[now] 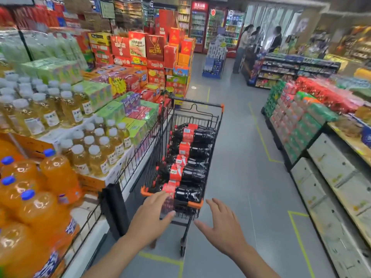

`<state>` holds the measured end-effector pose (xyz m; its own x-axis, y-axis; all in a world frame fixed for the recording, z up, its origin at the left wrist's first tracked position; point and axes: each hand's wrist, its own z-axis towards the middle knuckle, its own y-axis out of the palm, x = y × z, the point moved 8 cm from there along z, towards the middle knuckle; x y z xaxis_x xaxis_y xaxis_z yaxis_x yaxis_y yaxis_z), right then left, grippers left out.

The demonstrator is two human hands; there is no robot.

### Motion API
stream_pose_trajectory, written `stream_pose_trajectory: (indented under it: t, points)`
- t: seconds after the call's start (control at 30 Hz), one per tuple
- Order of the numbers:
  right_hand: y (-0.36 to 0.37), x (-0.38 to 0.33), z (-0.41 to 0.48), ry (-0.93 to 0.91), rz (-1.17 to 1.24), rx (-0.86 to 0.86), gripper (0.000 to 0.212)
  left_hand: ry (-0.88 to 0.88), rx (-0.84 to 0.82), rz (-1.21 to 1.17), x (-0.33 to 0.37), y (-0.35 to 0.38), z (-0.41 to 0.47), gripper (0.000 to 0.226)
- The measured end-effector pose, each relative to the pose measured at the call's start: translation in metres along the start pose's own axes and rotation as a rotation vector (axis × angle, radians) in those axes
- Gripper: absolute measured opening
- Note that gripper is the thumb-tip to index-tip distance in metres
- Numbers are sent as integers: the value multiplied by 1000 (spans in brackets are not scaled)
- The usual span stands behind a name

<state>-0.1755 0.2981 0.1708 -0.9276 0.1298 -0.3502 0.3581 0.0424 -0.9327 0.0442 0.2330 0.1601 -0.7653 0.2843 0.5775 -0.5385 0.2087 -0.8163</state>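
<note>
Here, in a supermarket aisle, a black wire shopping cart (pixel 217 125) with orange trim stands on the grey floor (pixel 241 157), just ahead of the person and close against the display on their left. Packs of cola bottles (pixel 192 155) with red labels lie on their sides in its basket, stacked from the near end to the far end. The left hand (pixel 152 215) reaches forward with the fingers straight and spread. Its grip is wide open and has hold of nothing, and its fingertips overlap the left part of the orange cart handle (pixel 192 203), though I cannot tell whether they touch it. The right hand (pixel 222 223) hovers just right of the handle's near end, apart from it. Its grip is likewise fully open and empty, palm down and fingers splayed. On the left, big orange soda bottles (pixel 50 171) with blue caps stand nearest, and beyond them are pale yellow drink bottles (pixel 68 109) with white caps. Farther along rises a stack of red gift boxes (pixel 140 47). Yellow tape lines (pixel 261 141) mark the floor. To the right, shrink-wrapped packs of red and green cans (pixel 297 121) are piled low. At the far end stand lit drink fridges (pixel 216 27), with a few people (pixel 243 47) near them.
</note>
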Motion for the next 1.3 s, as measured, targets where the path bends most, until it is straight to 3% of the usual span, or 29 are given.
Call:
stream_pose_trajectory:
  t: [0.47,0.83,1.3]
  points:
    - [-8,39,219,7,-22,-63,84,-35,-79,-23,-23,11,216,56]
    - [-13,80,395,-128,-48,-167,92,-225,-70,-85,-32,41,350,60]
    - [5,85,554,-114,-120,-246,86,-525,-68,-461,-109,52,552,61]
